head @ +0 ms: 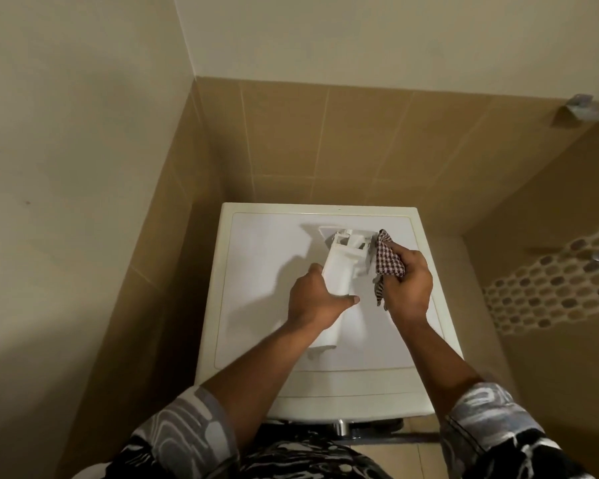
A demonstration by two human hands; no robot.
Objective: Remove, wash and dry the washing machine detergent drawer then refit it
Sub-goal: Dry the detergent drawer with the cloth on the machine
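Note:
The white detergent drawer (341,267) is held lengthwise above the top of the white washing machine (256,257). My left hand (315,299) grips it around the middle from the left. My right hand (408,285) holds a red-and-white checked cloth (388,261) against the drawer's far right side, near its open compartments. The near end of the drawer shows below my left wrist.
The machine stands in a corner with tan tiled walls behind and to the left. To the right a recess opens with a band of mosaic tiles (547,285). A small metal bracket (581,110) sticks out of the wall at upper right.

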